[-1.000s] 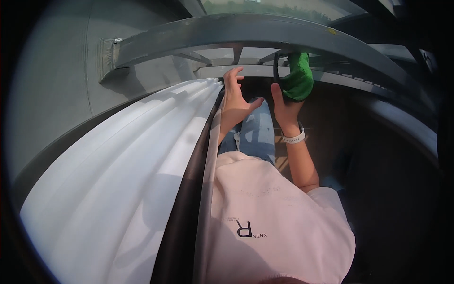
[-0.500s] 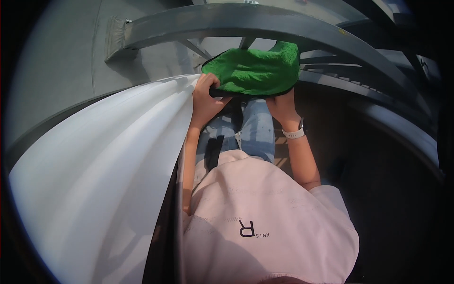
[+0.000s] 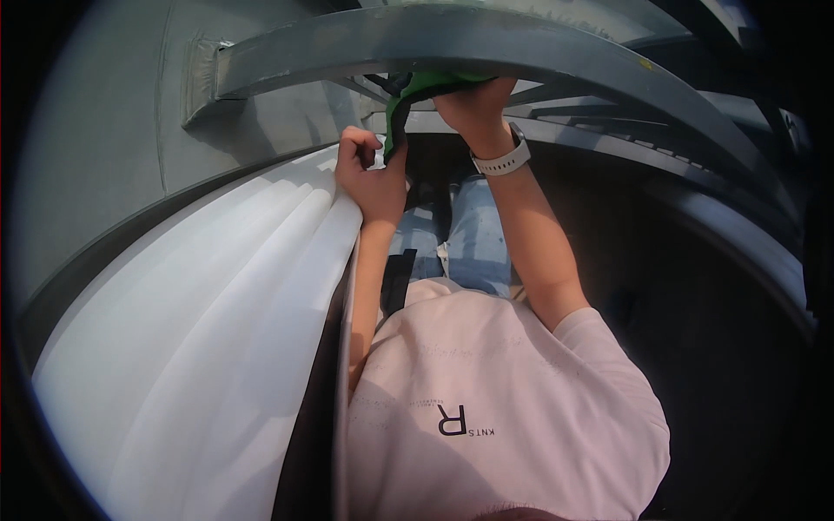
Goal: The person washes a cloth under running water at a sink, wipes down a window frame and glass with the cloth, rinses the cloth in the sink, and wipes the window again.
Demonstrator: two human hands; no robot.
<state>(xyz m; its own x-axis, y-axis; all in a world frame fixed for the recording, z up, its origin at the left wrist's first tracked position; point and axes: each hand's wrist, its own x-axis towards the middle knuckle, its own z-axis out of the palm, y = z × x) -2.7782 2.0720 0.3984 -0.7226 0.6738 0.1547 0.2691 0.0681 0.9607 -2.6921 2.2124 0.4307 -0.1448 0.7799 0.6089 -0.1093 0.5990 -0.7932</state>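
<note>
Matt cloth set against smooth grey metal.
The curved bar [image 3: 417, 39] looks like painted metal, smooth with a low sheen, and the wall panel [image 3: 95, 156] is flat, grey and dull, its material hard to tell. The white sheet [image 3: 200, 339] is smooth and softly pleated, either cloth or thin plastic. The green piece [image 3: 434, 82] is matt cloth with dark edging. The pale pink shirt [image 3: 512, 373] is matt fabric, the jeans [image 3: 479, 230] faded denim, and the pale watch strap [image 3: 504, 163] smooth, rubbery or plastic, pierced with small holes.
</note>
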